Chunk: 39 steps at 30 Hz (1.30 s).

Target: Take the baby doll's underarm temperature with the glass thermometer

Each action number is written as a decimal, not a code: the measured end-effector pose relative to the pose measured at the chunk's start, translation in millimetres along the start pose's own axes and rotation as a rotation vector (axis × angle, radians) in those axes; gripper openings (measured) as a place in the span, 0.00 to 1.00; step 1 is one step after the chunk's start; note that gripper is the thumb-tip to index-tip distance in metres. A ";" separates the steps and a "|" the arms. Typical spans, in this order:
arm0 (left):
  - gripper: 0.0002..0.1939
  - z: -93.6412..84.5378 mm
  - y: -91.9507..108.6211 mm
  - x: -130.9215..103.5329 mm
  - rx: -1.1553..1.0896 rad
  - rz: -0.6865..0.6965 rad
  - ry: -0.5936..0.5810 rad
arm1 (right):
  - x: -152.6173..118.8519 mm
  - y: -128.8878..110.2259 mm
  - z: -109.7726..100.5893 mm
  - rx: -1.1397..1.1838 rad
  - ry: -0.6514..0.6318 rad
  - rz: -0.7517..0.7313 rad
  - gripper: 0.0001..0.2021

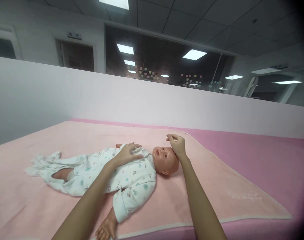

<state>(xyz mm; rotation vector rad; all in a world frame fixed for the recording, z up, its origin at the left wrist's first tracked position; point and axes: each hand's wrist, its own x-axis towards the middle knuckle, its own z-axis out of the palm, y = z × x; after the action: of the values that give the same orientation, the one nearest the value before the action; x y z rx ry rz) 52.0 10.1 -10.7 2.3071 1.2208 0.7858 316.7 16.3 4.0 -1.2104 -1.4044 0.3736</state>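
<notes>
A baby doll (170,162) lies on its back with its head to the right, dressed in a white printed baby outfit (139,173). My left hand (128,154) rests on the chest of the outfit, fingers spread and open. Beside the top of the doll's head is my right hand (178,144), its fingers curled in and closed, with nothing visible in them. The wrist is against or very near the head; I cannot tell whether it touches. One bare doll hand (107,228) sticks out of the near sleeve. Part of a leg shows through an opening in the trousers.
Under the doll is a pink blanket (217,186) with a pale edge, spread on a darker pink surface (272,160). A white low wall (167,103) runs along the back. Behind it are a large window (164,60) and a doorway (78,55).
</notes>
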 end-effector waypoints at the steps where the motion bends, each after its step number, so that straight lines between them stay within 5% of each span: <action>1: 0.31 -0.7 1.8 -1.2 -0.037 0.025 -0.002 | -1.1 -5.7 1.6 -0.020 0.053 -0.022 0.17; 6: 0.23 -2.0 8.4 -2.8 -0.100 0.120 -0.040 | -16.8 -36.6 25.8 -0.179 0.172 -0.204 0.18; 13: 0.16 1.9 6.4 -0.8 -0.092 0.117 -0.048 | -43.5 -50.6 55.4 -0.734 -0.133 -0.484 0.14; 20: 0.18 8.5 -5.0 4.4 -0.138 0.085 -0.023 | -54.0 -54.4 60.7 -0.898 -0.243 -0.670 0.10; 28: 0.20 3.6 -4.7 5.7 -0.356 0.003 0.126 | -65.5 -52.2 83.6 -1.071 -0.345 -0.693 0.12; 39: 0.18 5.5 -5.0 7.4 -0.586 0.039 0.147 | -66.8 -40.0 104.1 -1.095 -0.443 -0.706 0.10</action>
<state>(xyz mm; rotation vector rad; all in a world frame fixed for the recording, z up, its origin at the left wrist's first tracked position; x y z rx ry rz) 55.9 18.4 -15.7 1.8197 0.8496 1.1632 193.5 -11.2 -27.5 -1.3677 -2.4402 -0.7750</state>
